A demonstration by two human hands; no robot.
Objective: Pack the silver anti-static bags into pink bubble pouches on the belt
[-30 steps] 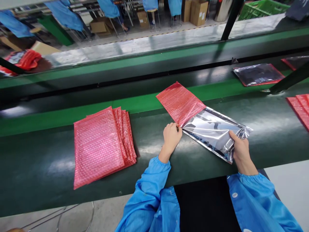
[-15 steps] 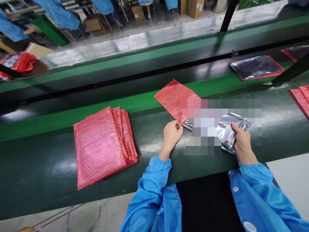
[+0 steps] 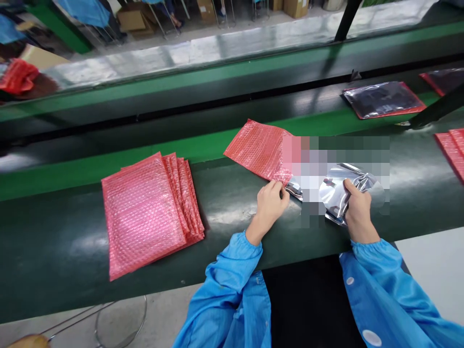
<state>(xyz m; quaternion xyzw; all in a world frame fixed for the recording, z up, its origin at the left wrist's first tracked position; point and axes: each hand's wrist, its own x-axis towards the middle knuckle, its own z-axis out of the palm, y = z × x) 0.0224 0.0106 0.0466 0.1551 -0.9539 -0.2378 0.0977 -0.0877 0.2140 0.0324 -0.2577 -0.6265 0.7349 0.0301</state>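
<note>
Presently, silver bag, middle pixelated, adjoins red bubble bag overlapping the tabletop's far edge, left hand pinching the latter's near corner, right hand clasping the former's right end, bubble-bag stack lying well left.

Silver bag partly pixelated, red pouches cut off @ pic's R edge.

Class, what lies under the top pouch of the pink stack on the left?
Under the top pouch, more pink pouches show mainly at its right; the rest of them is covered.
</note>
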